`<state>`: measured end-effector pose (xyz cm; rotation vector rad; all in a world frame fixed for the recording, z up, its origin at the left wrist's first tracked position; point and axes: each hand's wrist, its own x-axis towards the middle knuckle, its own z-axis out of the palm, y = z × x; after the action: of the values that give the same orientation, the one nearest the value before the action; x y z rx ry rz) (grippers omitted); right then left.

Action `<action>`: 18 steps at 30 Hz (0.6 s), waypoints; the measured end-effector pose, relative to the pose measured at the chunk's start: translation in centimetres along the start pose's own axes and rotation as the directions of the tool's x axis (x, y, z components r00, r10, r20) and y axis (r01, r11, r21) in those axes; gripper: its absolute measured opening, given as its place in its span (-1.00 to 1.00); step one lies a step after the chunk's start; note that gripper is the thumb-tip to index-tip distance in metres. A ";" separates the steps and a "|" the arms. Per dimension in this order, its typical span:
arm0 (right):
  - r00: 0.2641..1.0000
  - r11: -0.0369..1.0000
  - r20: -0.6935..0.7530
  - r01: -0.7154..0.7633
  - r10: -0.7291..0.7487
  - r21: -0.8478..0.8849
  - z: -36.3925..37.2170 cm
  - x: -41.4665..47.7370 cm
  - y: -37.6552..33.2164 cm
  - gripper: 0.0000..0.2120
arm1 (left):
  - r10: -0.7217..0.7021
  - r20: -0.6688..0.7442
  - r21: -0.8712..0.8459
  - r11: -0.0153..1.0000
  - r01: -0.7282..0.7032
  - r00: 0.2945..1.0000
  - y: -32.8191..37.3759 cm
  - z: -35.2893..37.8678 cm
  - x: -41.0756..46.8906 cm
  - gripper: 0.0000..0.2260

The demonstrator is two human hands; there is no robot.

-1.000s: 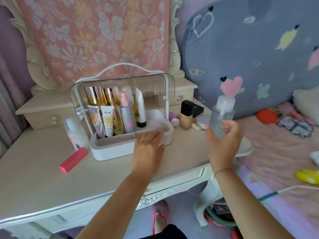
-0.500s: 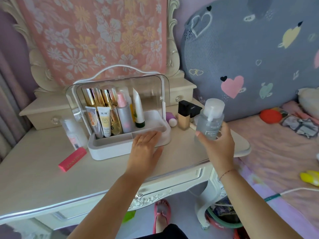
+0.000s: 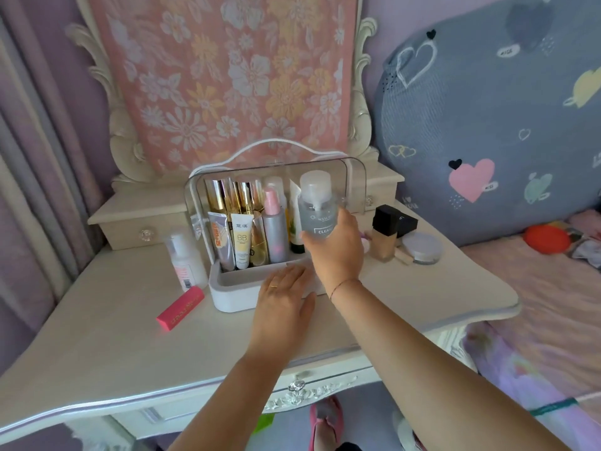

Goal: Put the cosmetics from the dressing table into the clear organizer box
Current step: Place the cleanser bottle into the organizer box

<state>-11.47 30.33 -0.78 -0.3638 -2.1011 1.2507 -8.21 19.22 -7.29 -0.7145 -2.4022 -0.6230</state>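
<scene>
The clear organizer box (image 3: 227,299) with a white base and raised lid stands mid-table, its left side filled with several upright tubes and gold bottles (image 3: 242,237). My right hand (image 3: 336,252) grips a clear cleanser bottle (image 3: 317,206) with a frosted cap, upright over the box's right part. My left hand (image 3: 281,296) lies flat, fingers apart, on the box's front rim. On the dressing table (image 3: 113,336) a white bottle (image 3: 185,260) and a pink lipstick box (image 3: 180,308) are left of the organizer; a foundation bottle (image 3: 383,232) and a round compact (image 3: 422,247) are on its right.
A floral-covered mirror (image 3: 227,79) and small drawers (image 3: 143,227) rise behind the box. A bed with a grey heart-patterned pillow (image 3: 487,118) borders the table on the right. A pink slipper (image 3: 327,424) shows under the table.
My right hand carried the cleanser bottle leftward from beside the table's right edge to over the organizer's right part. My left hand stayed on the box's front rim.
</scene>
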 end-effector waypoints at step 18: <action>0.963 0.943 0.126 -0.196 0.236 -0.270 3.6 3.1 1.0 -0.44 | 0.015 -0.033 -0.073 0.997 -0.018 0.999 0.0 -0.4 -0.1 -0.57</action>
<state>-16.23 30.13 -1.61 -0.6456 -2.4201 1.1616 -7.97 18.97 -7.07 -0.7484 -2.3517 -0.7137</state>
